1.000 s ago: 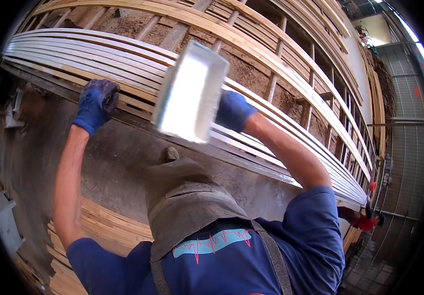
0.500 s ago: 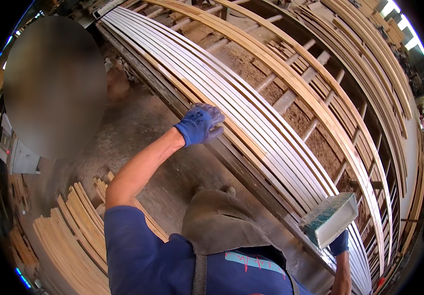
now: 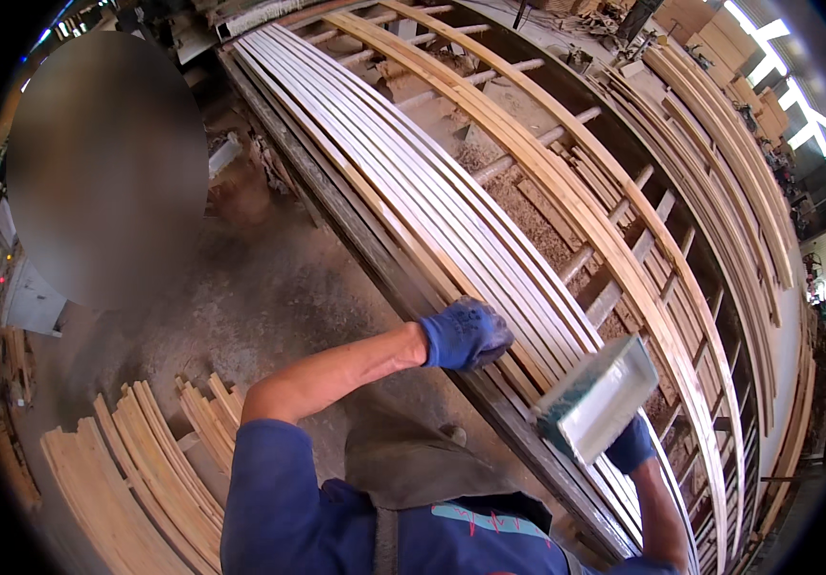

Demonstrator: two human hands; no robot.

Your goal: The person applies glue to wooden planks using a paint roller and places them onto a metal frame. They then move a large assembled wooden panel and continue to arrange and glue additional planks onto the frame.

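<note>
Left hand [image 3: 469,335] and tray [image 3: 617,398] nearer each other than before. Right hand [image 3: 631,447] grips tray's side, lower right of frame, likely steadying tilt above white strips [image 3: 411,178], packed close, seemingly for mutual support. Left hand curled at strips' edge; cannot tell whether gripping.

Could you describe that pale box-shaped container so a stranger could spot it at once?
Find the long row of white-coated wooden strips running diagonally across the view. Toward its lower right end, the blue-gloved right hand holds a tilted, rectangular container. Its boxy shape, pale inside and teal-smeared side set it apart from the long, thin strips around it.
</note>
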